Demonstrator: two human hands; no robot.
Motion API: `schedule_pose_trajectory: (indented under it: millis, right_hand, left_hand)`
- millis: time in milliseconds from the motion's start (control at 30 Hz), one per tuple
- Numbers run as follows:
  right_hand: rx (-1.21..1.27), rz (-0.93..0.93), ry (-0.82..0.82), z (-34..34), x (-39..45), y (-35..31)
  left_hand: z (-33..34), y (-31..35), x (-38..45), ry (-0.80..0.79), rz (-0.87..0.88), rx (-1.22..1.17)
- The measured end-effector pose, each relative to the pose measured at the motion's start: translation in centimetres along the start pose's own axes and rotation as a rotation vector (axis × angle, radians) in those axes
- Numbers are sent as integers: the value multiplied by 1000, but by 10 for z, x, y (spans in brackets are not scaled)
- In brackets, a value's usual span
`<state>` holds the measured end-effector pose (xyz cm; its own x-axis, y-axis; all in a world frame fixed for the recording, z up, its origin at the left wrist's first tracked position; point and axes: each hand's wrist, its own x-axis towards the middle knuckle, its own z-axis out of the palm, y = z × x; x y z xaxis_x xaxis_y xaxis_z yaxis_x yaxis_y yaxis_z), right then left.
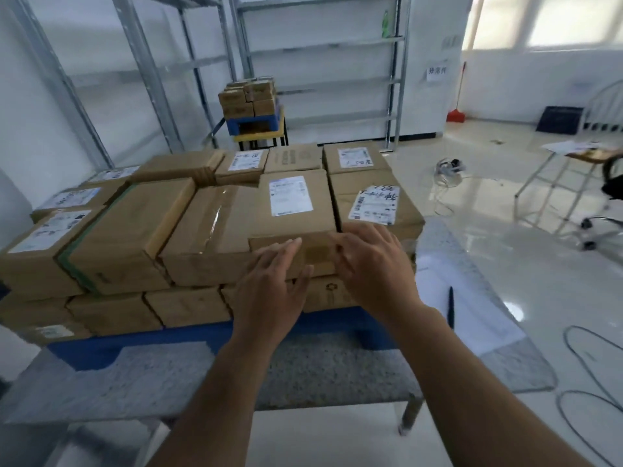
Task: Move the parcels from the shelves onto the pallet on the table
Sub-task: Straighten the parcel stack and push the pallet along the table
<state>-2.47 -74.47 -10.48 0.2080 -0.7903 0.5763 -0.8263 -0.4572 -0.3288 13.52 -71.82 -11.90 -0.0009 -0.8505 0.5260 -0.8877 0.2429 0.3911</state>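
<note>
Both hands — left hand (269, 281), right hand (371, 264) — lie with fingers straight and spread against the near face of a taped, labelled cardboard parcel (293, 210), topmost at the blue plastic pallet's (135, 342) near right corner on the speckled stone table (320, 372).

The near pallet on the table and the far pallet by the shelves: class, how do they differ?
The near pallet carries a wide load of parcels in two layers; the far pallet carries a small, narrow pile. The near pallet rests on a grey speckled table; the far pallet sits on a small yellow-edged stand. Both hands reach towards the near pallet's load; nobody is at the far one. Both pallets are blue and hold brown cardboard parcels.
</note>
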Motion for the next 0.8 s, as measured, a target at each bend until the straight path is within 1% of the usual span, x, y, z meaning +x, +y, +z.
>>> schedule_pose_trajectory:
  millis: [200,333,433,567,700,800]
  right_hand:
    - [39,84,53,-30,-24,75]
    - [60,159,33,-37,-25,115]
    - [90,224,13,-37,-19,143]
    - [89,273,-134,-32,-7,179]
    - [110,222,-315,-26,10,202]
    - [163,180,-391,-17,20,209]
  left_hand:
    - [37,54,5,-16,0,5]
    - [53,73,22,-43,-51,-68]
    - [65,74,42,-47,-42,-70]
    - [84,68,65,-32,-86,8]
    - [104,64,78,-65,-153,59]
    - [113,63,81,-59,-204,80]
